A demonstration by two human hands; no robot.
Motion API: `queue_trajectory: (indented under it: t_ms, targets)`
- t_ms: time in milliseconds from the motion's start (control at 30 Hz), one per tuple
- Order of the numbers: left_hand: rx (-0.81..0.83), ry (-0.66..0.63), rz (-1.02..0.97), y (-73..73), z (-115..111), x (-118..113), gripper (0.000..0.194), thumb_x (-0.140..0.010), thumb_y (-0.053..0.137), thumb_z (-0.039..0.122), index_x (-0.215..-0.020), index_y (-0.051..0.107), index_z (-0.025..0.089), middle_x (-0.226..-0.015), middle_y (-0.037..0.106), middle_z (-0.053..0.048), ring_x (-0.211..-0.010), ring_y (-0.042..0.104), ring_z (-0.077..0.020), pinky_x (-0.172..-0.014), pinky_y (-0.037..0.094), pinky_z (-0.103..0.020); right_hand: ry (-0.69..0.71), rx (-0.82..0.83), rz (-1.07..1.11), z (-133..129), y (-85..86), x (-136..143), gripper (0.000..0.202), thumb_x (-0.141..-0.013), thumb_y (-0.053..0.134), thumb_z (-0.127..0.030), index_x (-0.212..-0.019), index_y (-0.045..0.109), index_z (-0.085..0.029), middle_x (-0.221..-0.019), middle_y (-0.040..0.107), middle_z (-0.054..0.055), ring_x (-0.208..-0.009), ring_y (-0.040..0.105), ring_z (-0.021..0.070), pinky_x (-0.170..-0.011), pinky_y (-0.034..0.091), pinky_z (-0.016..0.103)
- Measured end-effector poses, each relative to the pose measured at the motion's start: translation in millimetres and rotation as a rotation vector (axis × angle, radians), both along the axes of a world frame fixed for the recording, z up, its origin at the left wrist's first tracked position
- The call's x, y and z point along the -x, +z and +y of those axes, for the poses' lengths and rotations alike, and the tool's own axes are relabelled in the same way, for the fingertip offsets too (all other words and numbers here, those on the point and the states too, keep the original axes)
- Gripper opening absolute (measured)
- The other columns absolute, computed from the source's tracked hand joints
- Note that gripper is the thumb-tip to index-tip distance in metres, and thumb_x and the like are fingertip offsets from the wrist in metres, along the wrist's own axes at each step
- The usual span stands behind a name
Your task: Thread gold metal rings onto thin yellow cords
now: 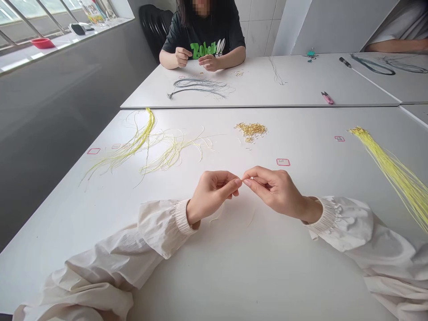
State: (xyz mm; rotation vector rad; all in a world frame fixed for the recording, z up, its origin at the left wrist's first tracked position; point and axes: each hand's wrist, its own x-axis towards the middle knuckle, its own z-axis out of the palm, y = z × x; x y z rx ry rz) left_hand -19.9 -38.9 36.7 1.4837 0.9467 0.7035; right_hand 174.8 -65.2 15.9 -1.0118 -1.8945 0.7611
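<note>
My left hand [217, 191] and my right hand [276, 191] meet fingertip to fingertip above the white table [254, 267]. Thumb and forefinger are pinched together on each. From under my left hand hangs a thin pale yellow cord [220, 213]. Whatever the right fingertips hold is too small to make out; a tiny pale bit shows beside them. Beyond the hands lies a heap of small gold metal findings [252, 129]. Loose yellow cords [167, 154] spread out to the left, and a bundle of yellow cords [391, 165] with gold-coloured ends lies at the right.
Across the table a person [203, 33] in a dark T-shirt works with both hands near dark cords [200, 87]. Pink thread snips [327, 98] and a black pen-like tool [345, 62] lie on the far table. Pink-edged labels [283, 162] mark the near surface.
</note>
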Motion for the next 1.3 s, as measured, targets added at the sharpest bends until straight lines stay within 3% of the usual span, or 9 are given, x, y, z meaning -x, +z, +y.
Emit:
queue_trajectory:
  t_ms: [467, 733, 900, 1100, 1300]
  targets:
    - [0.067, -0.066, 0.011, 1.4, 5.9, 3.1, 0.027, -0.084, 0.068, 0.037, -0.074, 0.069, 0.012, -0.064, 0.062, -0.003, -0.057, 0.052, -0.0100, -0.054, 0.043, -0.023, 0.038, -0.056, -0.009, 1.8, 0.5, -2.6, 0.010, -0.094, 0.051, -0.014, -0.089, 0.059, -0.018, -0.054, 0.032, -0.008, -0.047, 0.026, 0.0060, -0.045, 0.023, 0.023]
    - [-0.062, -0.017, 0.015, -0.1, 5.5, 3.9, 0.026, -0.084, 0.068, 0.035, -0.071, 0.069, 0.013, -0.060, 0.062, -0.003, -0.054, 0.049, -0.0087, -0.049, 0.039, -0.020, -0.009, 0.026, 0.027, 0.9, -0.5, -1.7, 0.007, -0.094, 0.053, -0.021, -0.096, 0.060, -0.019, -0.053, 0.024, -0.009, -0.047, 0.024, 0.0075, -0.046, 0.025, 0.023]
    - [-0.120, 0.081, 0.021, 0.8, 6.0, 3.3, 0.025, -0.084, 0.068, 0.035, -0.071, 0.070, 0.013, -0.059, 0.063, -0.003, -0.052, 0.050, -0.0090, -0.049, 0.042, -0.020, -0.090, 0.040, 0.046, -0.6, -1.6, -1.8, 0.019, -0.092, 0.058, -0.025, -0.111, 0.054, -0.021, -0.055, 0.034, -0.008, -0.050, 0.033, 0.0089, -0.051, 0.034, 0.023]
    - [-0.173, 0.159, 0.000, -2.3, 7.2, 2.2, 0.023, -0.084, 0.068, 0.033, -0.074, 0.072, 0.013, -0.060, 0.065, -0.003, -0.054, 0.053, -0.0094, -0.051, 0.044, -0.020, -0.092, -0.122, -0.062, -1.6, -5.1, 0.4, 0.009, -0.091, 0.055, -0.015, -0.099, 0.054, -0.020, -0.060, 0.039, -0.006, -0.053, 0.037, 0.0087, -0.053, 0.037, 0.023]
    - [-0.217, 0.097, 0.047, -6.5, 6.2, 1.8, 0.021, -0.085, 0.067, 0.031, -0.076, 0.072, 0.013, -0.063, 0.066, -0.003, -0.056, 0.057, -0.0104, -0.053, 0.046, -0.021, -0.044, -0.390, -0.131, -1.2, 0.7, 1.0, 0.012, -0.091, 0.053, -0.007, -0.091, 0.057, -0.018, -0.067, 0.049, -0.003, -0.061, 0.042, 0.0089, -0.059, 0.039, 0.024]
